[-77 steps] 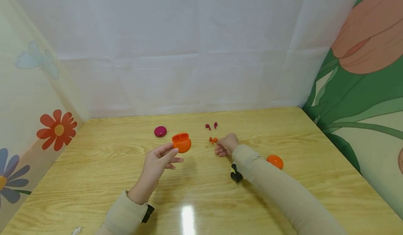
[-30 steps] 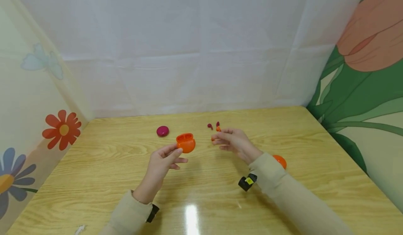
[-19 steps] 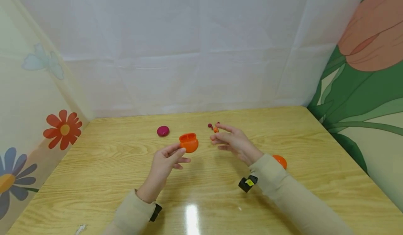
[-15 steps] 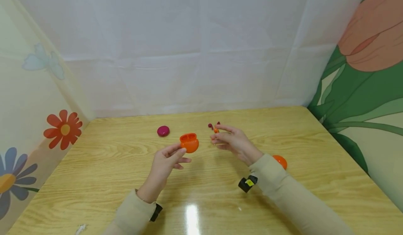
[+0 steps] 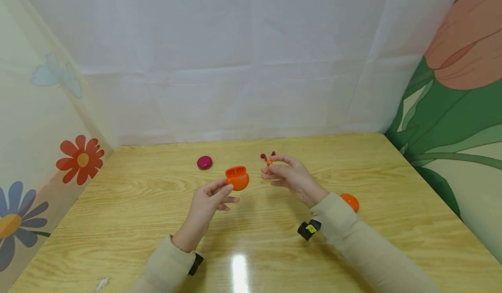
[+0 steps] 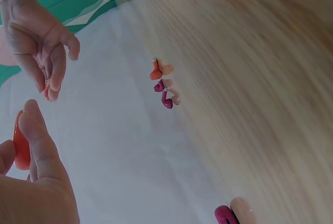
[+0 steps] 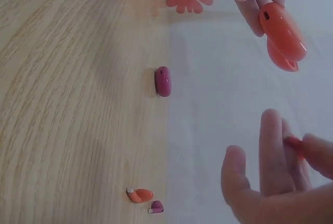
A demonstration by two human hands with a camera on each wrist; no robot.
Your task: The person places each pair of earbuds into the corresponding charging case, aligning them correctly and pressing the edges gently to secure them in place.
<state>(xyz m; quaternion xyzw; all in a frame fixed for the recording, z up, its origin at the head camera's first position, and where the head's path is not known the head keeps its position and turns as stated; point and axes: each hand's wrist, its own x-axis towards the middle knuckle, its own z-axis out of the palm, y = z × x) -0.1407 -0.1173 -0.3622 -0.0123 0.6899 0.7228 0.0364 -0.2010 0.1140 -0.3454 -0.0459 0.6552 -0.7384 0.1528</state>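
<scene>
Above the middle of the wooden table (image 5: pixel 117 206), the left hand (image 5: pixel 205 203) grips an open orange earbud case (image 5: pixel 237 178) by its fingertips, lid hinged open; just beside it, the right hand (image 5: pixel 288 176) pinches a small orange earbud (image 5: pixel 269 162) between thumb and finger, hands close but apart; toward the far edge lie two magenta earbuds (image 5: pixel 268 155) and, probably, a second orange earbud (image 7: pixel 139 195), clear only in the wrist views; a closed magenta case (image 5: pixel 204 162) sits left of them; another orange case (image 5: pixel 350 202) rests by the right sleeve.
</scene>
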